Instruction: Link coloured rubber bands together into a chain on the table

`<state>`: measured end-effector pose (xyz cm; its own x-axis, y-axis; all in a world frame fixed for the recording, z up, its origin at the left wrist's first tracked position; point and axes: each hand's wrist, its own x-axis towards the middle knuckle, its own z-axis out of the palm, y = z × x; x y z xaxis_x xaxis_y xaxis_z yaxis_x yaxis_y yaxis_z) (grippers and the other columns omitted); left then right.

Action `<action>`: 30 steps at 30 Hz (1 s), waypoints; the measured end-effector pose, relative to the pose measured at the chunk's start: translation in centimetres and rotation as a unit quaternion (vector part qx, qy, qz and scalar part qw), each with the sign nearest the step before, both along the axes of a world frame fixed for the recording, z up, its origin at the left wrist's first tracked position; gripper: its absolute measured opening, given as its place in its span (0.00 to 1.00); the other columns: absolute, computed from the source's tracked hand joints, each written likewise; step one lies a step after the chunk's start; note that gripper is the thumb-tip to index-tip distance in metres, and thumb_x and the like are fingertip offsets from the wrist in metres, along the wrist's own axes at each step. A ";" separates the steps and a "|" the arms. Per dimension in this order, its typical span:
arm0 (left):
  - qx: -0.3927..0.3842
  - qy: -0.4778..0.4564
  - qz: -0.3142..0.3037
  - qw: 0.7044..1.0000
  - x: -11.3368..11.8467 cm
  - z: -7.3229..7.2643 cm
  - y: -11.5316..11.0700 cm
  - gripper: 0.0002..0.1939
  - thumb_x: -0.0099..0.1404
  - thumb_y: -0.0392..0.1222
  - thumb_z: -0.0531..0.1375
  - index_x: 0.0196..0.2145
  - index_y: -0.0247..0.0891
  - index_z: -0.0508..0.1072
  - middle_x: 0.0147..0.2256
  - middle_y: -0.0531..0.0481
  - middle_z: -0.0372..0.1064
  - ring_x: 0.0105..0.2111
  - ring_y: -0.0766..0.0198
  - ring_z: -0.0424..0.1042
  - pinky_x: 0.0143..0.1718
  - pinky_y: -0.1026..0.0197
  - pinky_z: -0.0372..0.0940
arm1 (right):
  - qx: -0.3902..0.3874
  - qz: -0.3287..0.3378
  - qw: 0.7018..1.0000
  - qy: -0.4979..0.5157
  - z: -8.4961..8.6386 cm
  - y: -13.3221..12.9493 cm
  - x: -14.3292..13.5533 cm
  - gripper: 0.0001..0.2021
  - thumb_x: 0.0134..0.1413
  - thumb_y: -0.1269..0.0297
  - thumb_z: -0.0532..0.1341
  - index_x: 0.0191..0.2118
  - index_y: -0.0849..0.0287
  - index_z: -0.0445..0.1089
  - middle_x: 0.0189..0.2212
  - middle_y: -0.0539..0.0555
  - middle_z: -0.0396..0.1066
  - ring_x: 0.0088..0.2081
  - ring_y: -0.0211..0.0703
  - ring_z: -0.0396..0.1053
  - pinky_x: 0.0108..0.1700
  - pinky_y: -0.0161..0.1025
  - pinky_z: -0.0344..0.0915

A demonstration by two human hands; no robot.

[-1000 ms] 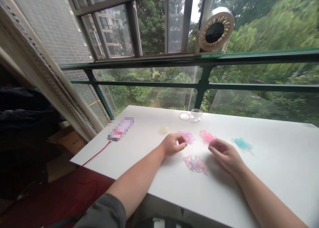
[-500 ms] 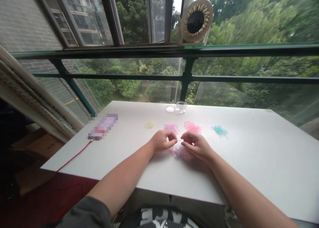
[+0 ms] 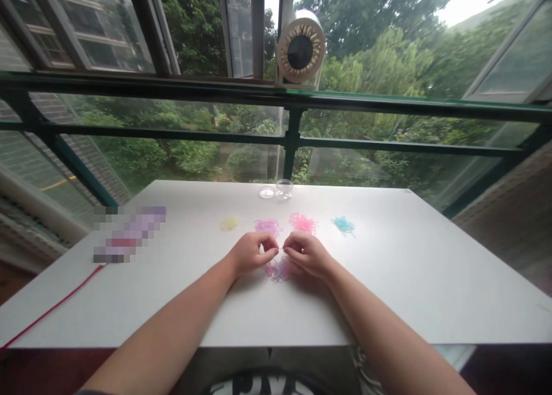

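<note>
My left hand (image 3: 251, 252) and my right hand (image 3: 309, 254) face each other over the white table, thumb and forefinger pinched on each. Between their fingertips runs a thin, pale rubber band (image 3: 280, 248); its colour is hard to make out. Just below lies a mixed pile of small rubber bands (image 3: 278, 271), partly covered by the hands. Beyond the fingers sit a purple pile (image 3: 267, 226) and a pink pile (image 3: 303, 222). Farther left is a pale yellow pile (image 3: 230, 222), and to the right a teal pile (image 3: 344, 224).
A clear round container (image 3: 284, 191) stands at the table's far edge beside its clear lid (image 3: 266, 192). On the left lies a blurred-out purple object (image 3: 131, 233) with a red cable (image 3: 56, 306). Behind the table (image 3: 414, 280) runs a green railing (image 3: 371, 102).
The view has swung to the right. Both hands have come closer together, and their fingertips now pinch the small band that showed between them before.
</note>
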<state>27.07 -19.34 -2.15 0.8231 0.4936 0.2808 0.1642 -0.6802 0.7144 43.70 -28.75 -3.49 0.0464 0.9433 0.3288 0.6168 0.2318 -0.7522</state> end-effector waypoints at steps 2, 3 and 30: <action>0.001 0.006 -0.001 1.000 -0.1 0.1 0.1 0.07 0.55 0.39 0.56 0.28 0.35 0.72 0.24 0.53 0.70 0.23 0.71 0.63 0.25 0.69 0.57 | 0.015 -0.030 0.999 -0.017 0.0 0.1 1.1 0.02 0.45 0.70 0.56 0.26 0.60 0.66 0.17 0.47 0.59 0.20 0.32 0.55 0.23 0.30 0.53; 0.000 0.011 -0.003 1.000 -0.2 0.2 0.2 0.07 0.55 0.40 0.56 0.29 0.36 0.72 0.24 0.53 0.70 0.23 0.71 0.63 0.25 0.69 0.57 | 0.027 -0.061 0.997 -0.027 0.1 0.0 2.0 0.03 0.44 0.70 0.56 0.26 0.60 0.66 0.18 0.47 0.61 0.20 0.33 0.55 0.23 0.31 0.54; 0.019 0.106 -0.020 0.994 -1.4 0.1 2.2 0.12 0.55 0.46 0.55 0.30 0.36 0.72 0.26 0.51 0.69 0.25 0.69 0.64 0.26 0.68 0.58 | 0.015 -0.500 0.861 -0.095 0.2 -2.5 11.7 0.14 0.46 0.66 0.53 0.36 0.60 0.73 0.29 0.55 0.70 0.29 0.41 0.65 0.33 0.36 0.60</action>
